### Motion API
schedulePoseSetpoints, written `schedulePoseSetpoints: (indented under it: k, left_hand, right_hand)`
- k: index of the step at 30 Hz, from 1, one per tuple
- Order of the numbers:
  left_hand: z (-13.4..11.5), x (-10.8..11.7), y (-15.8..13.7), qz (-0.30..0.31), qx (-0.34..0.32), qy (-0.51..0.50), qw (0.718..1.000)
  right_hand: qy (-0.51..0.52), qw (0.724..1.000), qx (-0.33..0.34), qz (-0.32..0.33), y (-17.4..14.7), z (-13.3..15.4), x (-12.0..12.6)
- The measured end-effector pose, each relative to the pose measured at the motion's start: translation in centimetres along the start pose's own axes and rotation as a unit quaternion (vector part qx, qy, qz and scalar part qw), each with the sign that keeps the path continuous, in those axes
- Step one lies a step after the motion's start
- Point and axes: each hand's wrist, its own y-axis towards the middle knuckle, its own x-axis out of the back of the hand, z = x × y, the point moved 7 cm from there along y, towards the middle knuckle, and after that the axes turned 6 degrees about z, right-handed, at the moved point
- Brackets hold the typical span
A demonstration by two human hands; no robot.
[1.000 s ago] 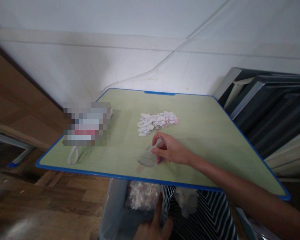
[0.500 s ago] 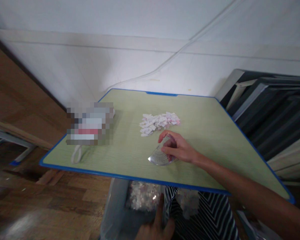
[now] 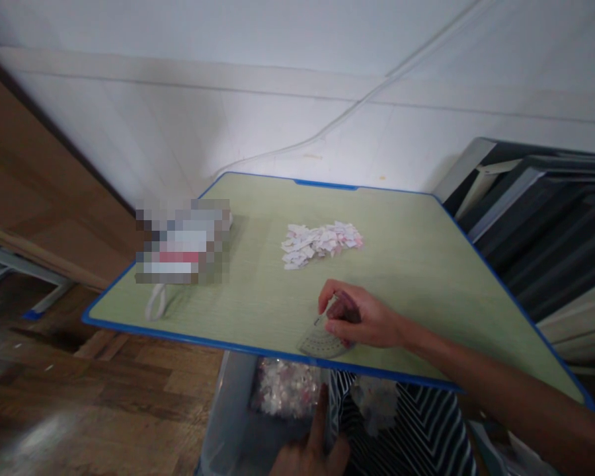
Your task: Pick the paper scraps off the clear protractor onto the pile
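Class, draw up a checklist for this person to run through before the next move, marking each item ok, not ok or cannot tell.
1. Right hand grips the clear protractor: ok, between thumb and fingers.
2. Paper scraps gathered in one pile on the table: ok.
3. Right hand apart from the pile: ok, it is nearer the table's front edge.
4. Protractor touching the tabletop: cannot tell.
5. Left hand fully in view: not ok, the picture's bottom edge cuts it off.
6. Left hand gripping the plastic bin: cannot tell.

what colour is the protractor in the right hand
Clear, with dark scale markings; the protractor shows best in the head view, the only one.
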Motion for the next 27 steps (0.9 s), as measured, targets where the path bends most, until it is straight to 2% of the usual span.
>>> schedulePoseSetpoints:
  k: [6,12,15,18,23,25,27]
  left_hand:
    - [0.1,0.0,0.0,0.003,0.007,-0.011,1.000]
    - [0.6,-1.0,0.1,-0.018,0.024,-0.028,0.999]
    - [0.4,-1.0,0.2,-0.025,0.011,-0.017,0.999]
    - [0.1,-0.6,0.0,-0.029,-0.007,0.000,1.000]
    - [0.2,-0.3,-0.1,-0.025,-0.005,0.007,1.000]
    - [0.2,-0.3,-0.1,-0.028,-0.008,0.012,0.999]
    - [0.2,-0.6,0.0,-0.028,-0.004,0.015,0.999]
  right_hand:
    - [0.034,0.999,0.011,-0.026,0.0,0.1,1.0]
    - [0.047,0.998,0.005,0.046,-0.1,0.0,0.0]
    - [0.063,0.996,0.006,0.065,-0.1,0.1,-0.3]
    - [0.072,0.996,0.007,0.044,0.1,0.2,0.4]
    - [0.049,0.998,0.012,-0.041,0.1,-0.2,3.4]
    - [0.034,0.999,0.012,-0.038,0.1,-0.3,3.6]
    - [0.018,1.000,0.008,0.004,0.1,-0.2,2.5]
